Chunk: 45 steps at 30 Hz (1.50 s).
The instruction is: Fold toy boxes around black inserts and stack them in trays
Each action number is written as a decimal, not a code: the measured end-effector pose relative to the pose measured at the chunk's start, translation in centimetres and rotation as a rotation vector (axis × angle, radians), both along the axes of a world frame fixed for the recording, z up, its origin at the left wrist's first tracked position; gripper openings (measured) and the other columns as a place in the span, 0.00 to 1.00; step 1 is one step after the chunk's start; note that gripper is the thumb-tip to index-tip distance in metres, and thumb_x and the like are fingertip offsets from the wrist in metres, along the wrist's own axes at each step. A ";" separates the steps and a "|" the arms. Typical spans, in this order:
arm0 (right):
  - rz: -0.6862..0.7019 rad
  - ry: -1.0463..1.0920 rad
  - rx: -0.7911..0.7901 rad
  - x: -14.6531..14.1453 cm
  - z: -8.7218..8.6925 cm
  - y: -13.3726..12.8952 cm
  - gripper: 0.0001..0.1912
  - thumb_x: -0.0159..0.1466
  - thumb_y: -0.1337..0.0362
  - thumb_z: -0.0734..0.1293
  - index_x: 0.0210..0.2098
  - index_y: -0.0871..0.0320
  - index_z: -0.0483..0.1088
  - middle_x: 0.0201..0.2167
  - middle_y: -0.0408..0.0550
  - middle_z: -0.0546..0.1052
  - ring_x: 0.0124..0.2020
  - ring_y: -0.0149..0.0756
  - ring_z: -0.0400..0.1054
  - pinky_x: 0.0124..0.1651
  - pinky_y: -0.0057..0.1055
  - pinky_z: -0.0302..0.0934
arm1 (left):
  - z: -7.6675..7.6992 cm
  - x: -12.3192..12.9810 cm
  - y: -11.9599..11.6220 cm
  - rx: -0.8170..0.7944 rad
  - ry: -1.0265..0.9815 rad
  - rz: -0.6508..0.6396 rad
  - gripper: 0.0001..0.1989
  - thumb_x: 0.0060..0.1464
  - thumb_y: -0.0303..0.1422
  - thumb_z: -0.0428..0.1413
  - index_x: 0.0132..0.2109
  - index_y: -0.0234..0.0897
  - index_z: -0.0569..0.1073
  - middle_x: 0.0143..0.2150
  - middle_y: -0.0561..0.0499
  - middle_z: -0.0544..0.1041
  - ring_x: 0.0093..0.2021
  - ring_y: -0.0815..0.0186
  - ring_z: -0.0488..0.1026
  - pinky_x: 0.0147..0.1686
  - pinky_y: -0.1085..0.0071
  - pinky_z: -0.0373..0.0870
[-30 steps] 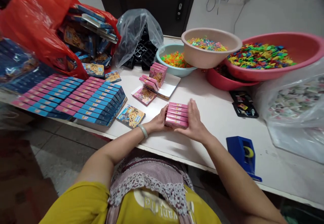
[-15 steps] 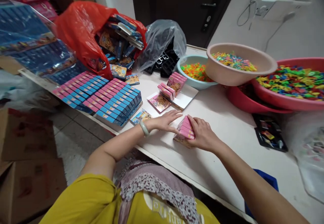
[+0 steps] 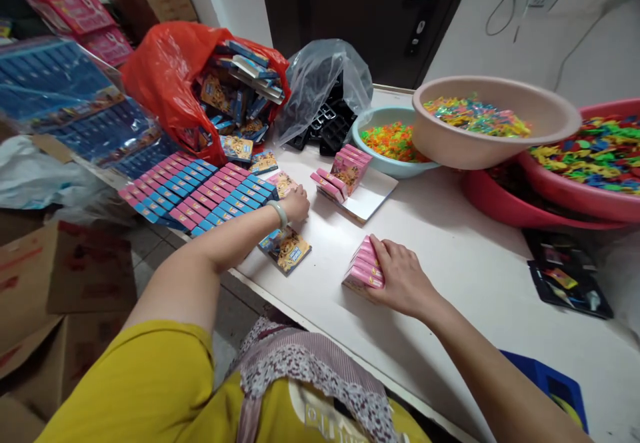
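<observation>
My right hand [image 3: 403, 276] is wrapped round a short row of pink boxes [image 3: 366, 266] standing on the white table [image 3: 425, 229]. My left hand [image 3: 296, 204], with a pale bangle at the wrist, has its fingers curled over a flat pink box [image 3: 283, 183] beside the rows of pink and blue boxes [image 3: 220, 193]. Below that hand lie flat boxes with a cartoon print [image 3: 293, 251]. Between and behind my hands, several pink boxes [image 3: 350, 168] stand on an open white card [image 3: 373, 196].
A red bag of boxes [image 3: 170, 76] and a clear bag of black trays [image 3: 325, 89] are at the back. Basins of small coloured pieces [image 3: 495, 153] line the right rear. A blue container [image 3: 545, 383] sits at the lower right, cartons [image 3: 90, 269] at the left.
My left hand has moved left from beside the held pink boxes to the flat pink box, which has shifted left. My right hand stays on its boxes. The view has shifted slightly.
</observation>
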State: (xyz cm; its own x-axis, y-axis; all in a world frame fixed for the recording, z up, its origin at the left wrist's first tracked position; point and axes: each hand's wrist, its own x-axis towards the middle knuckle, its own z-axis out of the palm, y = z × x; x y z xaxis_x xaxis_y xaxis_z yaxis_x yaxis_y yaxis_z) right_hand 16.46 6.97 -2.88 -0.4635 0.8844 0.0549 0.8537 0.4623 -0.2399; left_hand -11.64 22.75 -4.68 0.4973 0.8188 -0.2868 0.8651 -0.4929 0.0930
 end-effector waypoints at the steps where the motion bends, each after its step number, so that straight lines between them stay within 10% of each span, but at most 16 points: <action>1: -0.002 0.000 -0.003 -0.1 0.0 0.0 0.49 0.56 0.47 0.67 0.69 0.60 0.47 0.54 0.64 0.69 0.51 0.60 0.65 0.53 0.50 0.59 | 0.2 0.4 0.2 0.000 -0.013 -0.020 0.13 0.53 0.28 0.58 0.45 0.30 0.77 0.51 0.33 0.75 0.59 0.41 0.65 0.54 0.50 0.64; 9: -0.006 -0.018 -0.018 0.0 0.3 -0.3 0.49 0.55 0.50 0.68 0.69 0.60 0.46 0.56 0.65 0.68 0.52 0.59 0.64 0.53 0.50 0.59 | -2.5 6.8 -0.8 0.006 -0.243 -0.188 0.17 0.61 0.24 0.46 0.54 0.33 0.71 0.63 0.38 0.66 0.51 0.55 0.74 0.49 0.63 0.69; 20: -0.082 -0.024 -0.036 2.6 2.5 0.4 0.48 0.56 0.48 0.66 0.69 0.61 0.48 0.56 0.66 0.68 0.53 0.59 0.65 0.53 0.51 0.62 | -2.2 3.7 -6.3 -0.005 -0.221 -0.139 0.12 0.60 0.22 0.45 0.46 0.30 0.71 0.48 0.36 0.72 0.45 0.55 0.74 0.42 0.63 0.73; 24: -0.180 -0.003 -0.015 4.7 4.3 1.5 0.49 0.56 0.46 0.66 0.69 0.60 0.48 0.58 0.65 0.67 0.56 0.62 0.64 0.54 0.54 0.62 | -0.2 2.2 -9.9 -0.066 -0.185 -0.152 0.09 0.60 0.25 0.49 0.45 0.32 0.72 0.56 0.36 0.71 0.42 0.59 0.76 0.40 0.66 0.74; 27: -0.245 0.021 -0.072 5.5 4.7 2.3 0.50 0.54 0.43 0.66 0.69 0.62 0.50 0.58 0.65 0.67 0.57 0.62 0.64 0.56 0.55 0.61 | 4.5 1.5 -10.2 -0.200 -0.317 -0.285 0.07 0.60 0.30 0.53 0.42 0.34 0.75 0.57 0.41 0.73 0.43 0.62 0.76 0.44 0.68 0.73; 30: -0.275 0.084 -0.149 5.8 4.7 2.9 0.52 0.53 0.41 0.67 0.69 0.60 0.50 0.57 0.64 0.68 0.57 0.62 0.63 0.56 0.55 0.62 | 9.7 2.2 -6.2 -0.207 -0.578 -0.286 0.11 0.64 0.34 0.51 0.47 0.36 0.75 0.44 0.46 0.79 0.41 0.66 0.76 0.43 0.71 0.71; 33: -0.281 0.152 -0.179 5.8 4.9 3.4 0.53 0.53 0.39 0.67 0.69 0.57 0.49 0.57 0.62 0.68 0.58 0.62 0.63 0.56 0.56 0.63 | 11.7 4.4 1.2 -0.080 -0.632 -0.110 0.14 0.62 0.35 0.53 0.50 0.33 0.75 0.48 0.44 0.78 0.45 0.64 0.75 0.47 0.70 0.69; 38: -0.242 0.209 -0.232 5.7 5.6 3.5 0.53 0.55 0.38 0.66 0.70 0.57 0.47 0.61 0.62 0.64 0.61 0.61 0.60 0.61 0.56 0.59 | 7.4 7.4 11.5 -0.195 -0.387 0.206 0.23 0.59 0.35 0.54 0.60 0.31 0.69 0.59 0.42 0.73 0.55 0.60 0.72 0.54 0.73 0.65; 45: -0.235 0.239 -0.208 7.1 6.7 5.0 0.51 0.57 0.38 0.65 0.70 0.54 0.45 0.62 0.60 0.63 0.62 0.60 0.60 0.62 0.54 0.59 | 4.5 5.8 14.2 -0.325 -0.322 0.101 0.16 0.57 0.33 0.53 0.49 0.31 0.77 0.45 0.46 0.80 0.43 0.64 0.75 0.46 0.74 0.67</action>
